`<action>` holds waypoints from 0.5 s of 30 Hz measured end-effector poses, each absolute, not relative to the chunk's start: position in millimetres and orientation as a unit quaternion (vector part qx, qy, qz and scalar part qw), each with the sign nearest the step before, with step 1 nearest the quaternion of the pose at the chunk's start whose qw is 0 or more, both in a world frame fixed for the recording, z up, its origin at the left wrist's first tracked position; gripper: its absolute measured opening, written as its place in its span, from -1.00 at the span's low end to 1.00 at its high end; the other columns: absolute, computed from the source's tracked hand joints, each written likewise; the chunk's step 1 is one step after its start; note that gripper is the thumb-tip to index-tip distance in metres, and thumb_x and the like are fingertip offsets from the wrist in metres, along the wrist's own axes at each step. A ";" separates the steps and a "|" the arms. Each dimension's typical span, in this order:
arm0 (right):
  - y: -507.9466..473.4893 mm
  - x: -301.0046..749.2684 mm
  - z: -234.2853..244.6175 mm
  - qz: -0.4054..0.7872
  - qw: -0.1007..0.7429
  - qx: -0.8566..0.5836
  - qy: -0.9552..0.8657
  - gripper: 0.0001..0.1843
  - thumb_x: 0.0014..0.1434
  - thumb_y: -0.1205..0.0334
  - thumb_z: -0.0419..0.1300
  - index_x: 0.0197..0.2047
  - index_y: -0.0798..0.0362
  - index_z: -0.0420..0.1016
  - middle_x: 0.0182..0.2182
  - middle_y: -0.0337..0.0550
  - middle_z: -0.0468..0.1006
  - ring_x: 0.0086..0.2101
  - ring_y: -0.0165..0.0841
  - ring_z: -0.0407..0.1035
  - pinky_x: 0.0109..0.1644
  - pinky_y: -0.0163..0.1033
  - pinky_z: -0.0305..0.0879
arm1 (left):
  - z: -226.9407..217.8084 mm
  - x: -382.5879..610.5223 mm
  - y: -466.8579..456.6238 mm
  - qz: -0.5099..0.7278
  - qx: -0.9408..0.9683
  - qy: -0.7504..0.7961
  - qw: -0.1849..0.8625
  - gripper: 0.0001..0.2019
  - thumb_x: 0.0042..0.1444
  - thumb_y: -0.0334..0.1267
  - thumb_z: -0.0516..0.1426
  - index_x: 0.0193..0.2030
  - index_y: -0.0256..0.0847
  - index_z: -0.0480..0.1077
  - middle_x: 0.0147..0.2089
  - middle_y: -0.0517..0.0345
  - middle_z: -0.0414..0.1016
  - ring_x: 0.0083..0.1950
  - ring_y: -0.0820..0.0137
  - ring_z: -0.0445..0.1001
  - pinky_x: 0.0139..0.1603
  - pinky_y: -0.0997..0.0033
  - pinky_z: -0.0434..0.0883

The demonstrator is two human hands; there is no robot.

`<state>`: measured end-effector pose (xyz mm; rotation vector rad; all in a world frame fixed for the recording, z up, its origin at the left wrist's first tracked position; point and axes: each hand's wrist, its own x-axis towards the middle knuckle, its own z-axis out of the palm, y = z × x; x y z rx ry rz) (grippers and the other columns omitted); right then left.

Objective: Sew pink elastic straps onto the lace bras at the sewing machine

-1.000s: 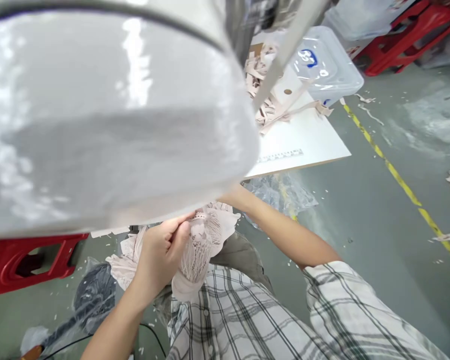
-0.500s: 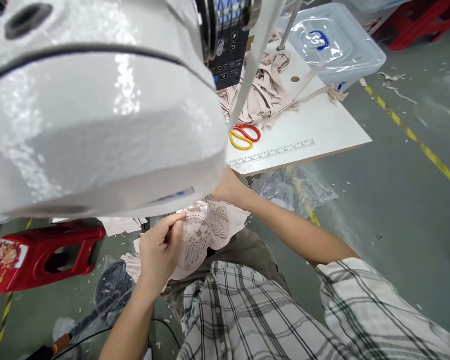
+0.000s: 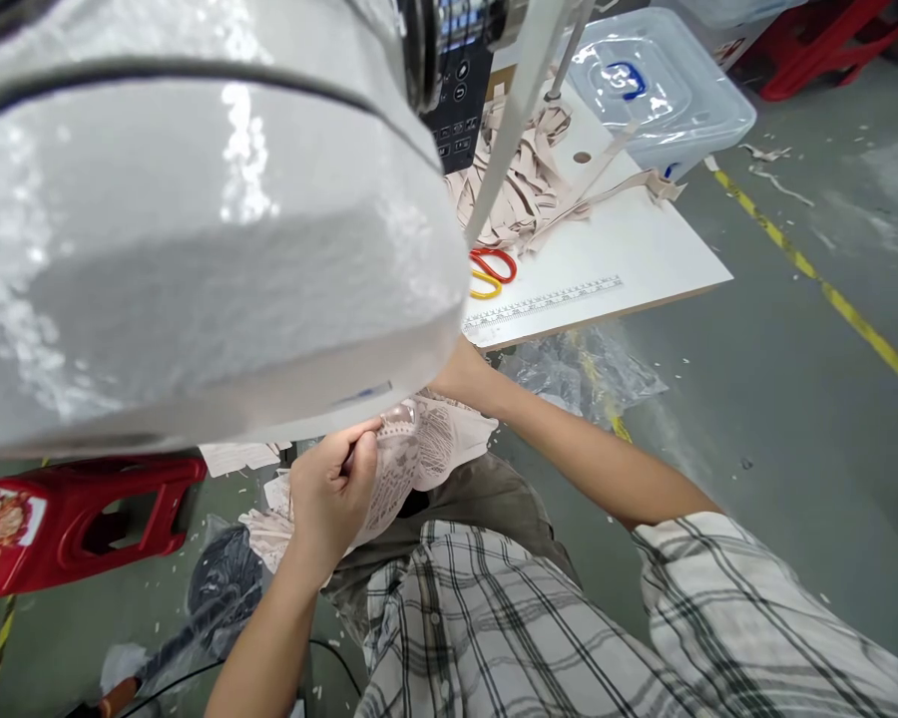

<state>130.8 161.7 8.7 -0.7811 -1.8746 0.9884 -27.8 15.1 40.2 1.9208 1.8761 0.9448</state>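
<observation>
A pale pink lace bra (image 3: 393, 479) hangs over my lap below the white sewing machine head (image 3: 217, 259). My left hand (image 3: 334, 494) pinches its scalloped upper edge between thumb and forefinger. My right hand (image 3: 456, 369) reaches in beneath the machine at the bra's far side; its fingers are hidden by the machine head, so their hold cannot be seen. The needle area is also out of sight behind the housing.
Scissors with red and yellow handles (image 3: 494, 269) lie on the white table (image 3: 666, 249) beside a printed ruler (image 3: 554, 301) and heaped beige fabric strips (image 3: 520, 189). A lidded plastic box (image 3: 666, 90) stands behind. A red stool (image 3: 82, 519) is at left.
My left hand has moved slightly right along the bra's edge, toward the machine. The cup beside it has bunched a little. The whole view has shifted slightly.
</observation>
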 end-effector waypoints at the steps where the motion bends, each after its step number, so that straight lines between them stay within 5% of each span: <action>1: 161.7 131.1 8.4 0.394 0.431 -0.309 -0.751 -0.97 0.11 0.28 0.16 -0.36 0.05 0.38 -0.20 -0.12 0.43 -0.28 -0.34 0.35 -0.27 -0.25 0.35 | 40.1 -27.2 15.7 0.329 0.666 0.653 0.147 -0.77 0.27 -0.33 0.09 -0.10 -0.16 0.59 -0.56 0.30 0.48 -0.58 0.53 0.37 -0.52 0.53 0.26; 9: 163.2 131.7 4.5 0.385 0.437 -0.316 -0.749 -0.97 0.07 0.31 0.14 -0.34 0.03 0.37 -0.21 -0.15 0.42 -0.25 -0.34 0.34 -0.24 -0.25 0.34 | 33.3 -34.5 14.0 0.347 0.675 0.635 0.145 -0.80 0.28 -0.32 0.10 -0.08 -0.15 0.56 -0.20 0.16 0.66 -0.34 0.45 0.56 -0.33 0.50 0.42; 15: 154.7 130.6 10.9 0.393 0.421 -0.338 -0.744 -0.93 0.04 0.32 0.16 -0.33 0.04 0.39 -0.15 -0.12 0.45 -0.23 -0.31 0.36 -0.20 -0.21 0.36 | 27.3 -21.0 -7.3 0.352 0.692 0.627 -0.067 -0.74 0.22 -0.31 0.16 0.05 -0.22 0.44 -0.03 -0.09 0.53 0.03 0.18 0.48 0.08 0.16 0.34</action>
